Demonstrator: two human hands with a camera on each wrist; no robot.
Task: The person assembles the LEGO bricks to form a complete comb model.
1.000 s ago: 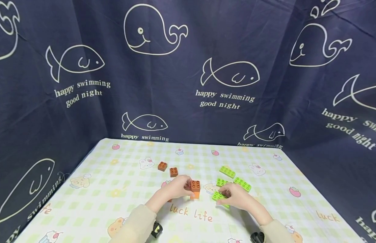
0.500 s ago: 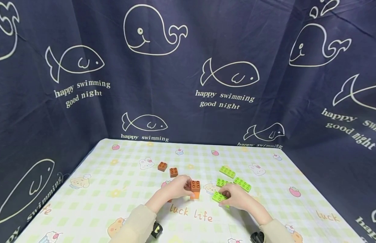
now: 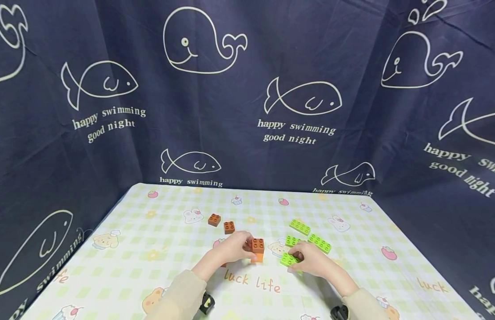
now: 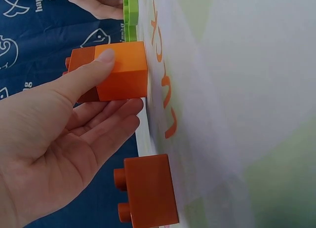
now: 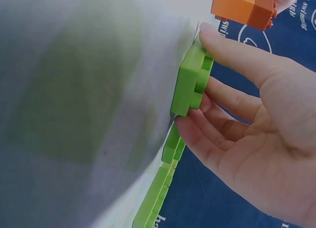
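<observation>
My left hand (image 3: 233,247) holds a two-brick stack upright on the table. It is a brown brick (image 3: 257,244) with studs on top of a taller orange brick (image 4: 129,72). In the left wrist view my thumb presses the orange side, with the fingers behind. My right hand (image 3: 311,258) pinches a flat green brick (image 5: 187,80) between thumb and fingers, low at the tabletop. Part of that brick is hidden under the hand in the head view. Another brown brick (image 4: 150,191) lies close to my left hand, mostly covered by it in the head view.
Two brown bricks, one farther back (image 3: 214,219) and one nearer (image 3: 229,227), sit beyond my left hand. Green bricks lie beyond my right hand: one at the back (image 3: 300,226), one to the right (image 3: 319,243), one partly hidden (image 3: 293,241). A dark blue curtain (image 3: 247,111) surrounds the table.
My right thumb has drawn in against the near side of the green brick, which has turned or shifted slightly. The left hand and its stack have stayed in place.
</observation>
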